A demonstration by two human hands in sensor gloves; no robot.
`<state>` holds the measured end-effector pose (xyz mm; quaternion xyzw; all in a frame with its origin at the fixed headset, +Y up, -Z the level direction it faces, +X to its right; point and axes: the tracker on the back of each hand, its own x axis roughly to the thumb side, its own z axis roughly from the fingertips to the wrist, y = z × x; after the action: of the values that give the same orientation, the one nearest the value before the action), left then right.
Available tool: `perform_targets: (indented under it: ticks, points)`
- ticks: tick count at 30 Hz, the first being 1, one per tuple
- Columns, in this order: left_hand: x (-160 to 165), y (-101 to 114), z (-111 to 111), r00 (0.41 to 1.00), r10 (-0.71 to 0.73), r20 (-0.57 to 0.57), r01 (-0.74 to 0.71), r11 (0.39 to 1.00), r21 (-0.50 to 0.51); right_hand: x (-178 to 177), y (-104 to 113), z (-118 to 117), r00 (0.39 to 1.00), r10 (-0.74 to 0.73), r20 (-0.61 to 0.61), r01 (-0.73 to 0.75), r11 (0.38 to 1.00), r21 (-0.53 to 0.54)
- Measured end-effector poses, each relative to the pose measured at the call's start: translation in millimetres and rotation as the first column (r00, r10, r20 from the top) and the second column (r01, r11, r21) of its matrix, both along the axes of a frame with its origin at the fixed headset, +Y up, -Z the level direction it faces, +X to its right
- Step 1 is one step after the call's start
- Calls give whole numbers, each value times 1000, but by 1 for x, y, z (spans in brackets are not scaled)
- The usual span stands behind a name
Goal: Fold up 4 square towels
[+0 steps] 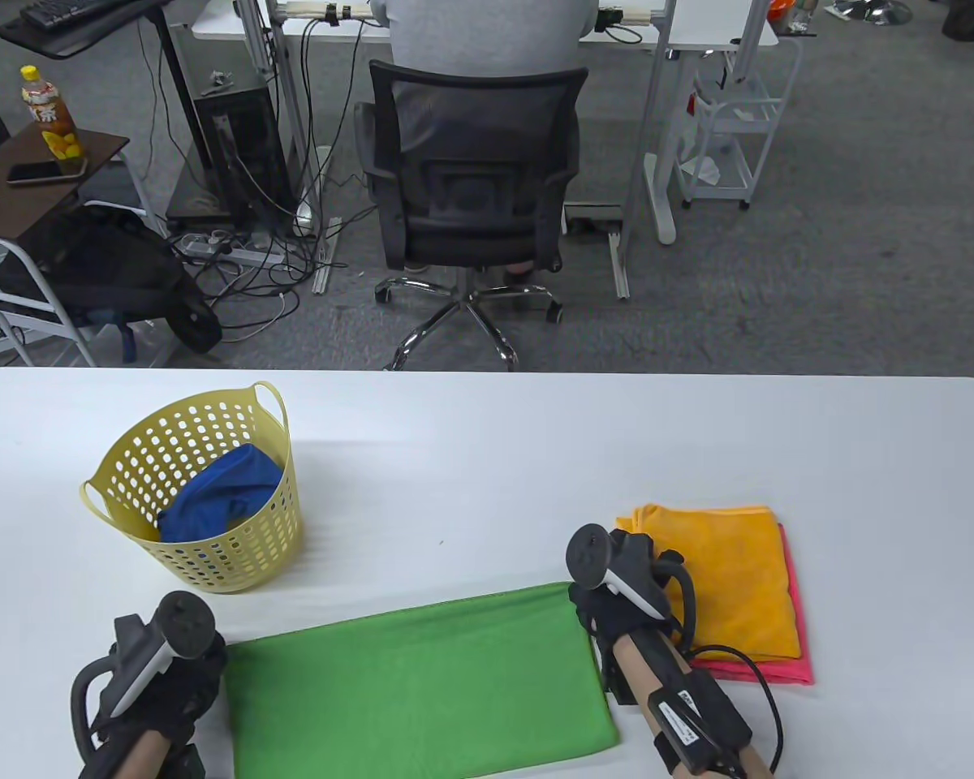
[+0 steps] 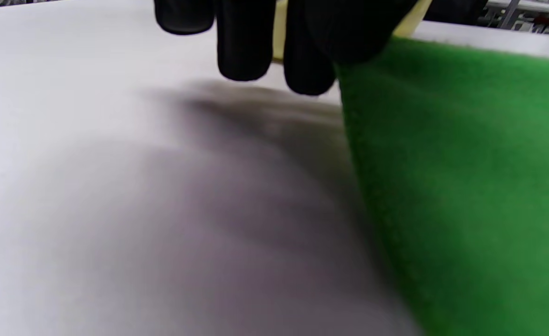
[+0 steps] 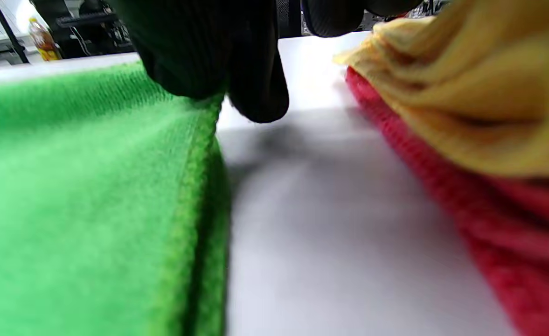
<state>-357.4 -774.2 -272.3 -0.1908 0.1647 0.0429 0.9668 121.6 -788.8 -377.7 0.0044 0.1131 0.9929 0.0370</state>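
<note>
Landmark: green microfibre towel (image 1: 418, 677), folded to a rectangle, lying flat at near edge of white table (image 1: 536, 438).

- Left hand (image 1: 166, 690), black glove w/ tracker: at towel's left short edge, far corner. Left wrist view: fingertips (image 2: 244, 51) hang down just off that edge; one finger overlaps the green corner. Pinch vs. plain touch: cannot tell.
- Right hand (image 1: 617, 596), black glove w/ tracker: at towel's right short edge, far corner. Right wrist view: fingers (image 3: 199, 51) press down on the corner's hem; cloth not seen wrapped by them, thumb hidden.
- Folded orange towel (image 1: 722, 580): just right of green towel, stacked on folded pink-red towel (image 1: 767, 669); narrow strip of bare table between stack and green towel.
- Yellow perforated plastic basket (image 1: 199, 487): beyond green towel's left end, apart from it. Holds crumpled blue towel (image 1: 223, 495).
</note>
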Motion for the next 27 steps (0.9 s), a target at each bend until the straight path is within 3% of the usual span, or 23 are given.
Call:
perform_targets:
  ticks: [7, 9, 12, 14, 15, 19, 21, 23, 27]
  points:
    - [9, -12, 0, 993, -118, 7, 118, 993, 19, -12, -11, 4, 992, 123, -6, -121, 983, 139]
    - [8, -13, 1, 990, -141, -2, 141, 990, 29, -9, -3, 6, 994, 113, -7, -111, 984, 141]
    - [1, -11, 3, 997, -69, -17, 70, 997, 45, 4, 24, 13, 999, -30, 24, 27, 990, 140]
    - [-4, -9, 3, 1000, -17, -20, 18, 999, 49, 11, 36, 18, 993, -98, 65, 95, 994, 52]
    - [-8, -8, 3, 1000, 10, -25, -8, 999, 54, 13, 36, 21, 987, -132, 88, 136, 990, -45]
    - [-21, -6, 3, 996, 73, -42, -71, 996, 62, 1, 14, 30, 993, -63, 101, 87, 963, -256]
    - [-26, -4, 3, 991, 125, -51, -121, 990, 71, -8, 2, 33, 996, 28, 79, -3, 956, -295]
    - [-29, -1, 5, 987, 154, -53, -149, 985, 91, -18, -2, 34, 995, 84, 58, -67, 967, -245]
    - [-31, 6, 8, 980, 194, -38, -187, 973, 132, -16, -7, 30, 994, -11, 108, 43, 956, -292]
